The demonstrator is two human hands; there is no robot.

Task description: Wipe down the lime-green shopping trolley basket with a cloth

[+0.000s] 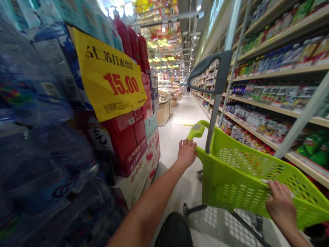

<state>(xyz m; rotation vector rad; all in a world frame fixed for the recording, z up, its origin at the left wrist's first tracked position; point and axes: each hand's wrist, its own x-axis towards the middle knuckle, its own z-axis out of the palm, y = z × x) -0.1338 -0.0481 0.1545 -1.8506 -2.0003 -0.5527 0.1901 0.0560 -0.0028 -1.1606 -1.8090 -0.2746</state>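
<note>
A lime-green shopping cart (218, 181) with perforated basket walls stands in front of me, to the right. My left hand (187, 152) reaches out and is closed around the cart's green rim, just below the green end piece (197, 130). Over the near side wall of the basket, my right hand (281, 202) is curled on the top edge. Something small and white shows by its fingers, too little of it to name. A grey looped handle (210, 72) on a metal post rises above the cart. The visible part of the basket shows no goods in it.
At left, stacked water bottles (46, 164) and drink cartons (131, 144) stand close, with a yellow price sign (113, 75) reading 15.00. Drink shelves (277, 106) line the right. A pale tiled aisle (186, 109) runs ahead past display counters (164, 109); a distant person (188, 90) stands there.
</note>
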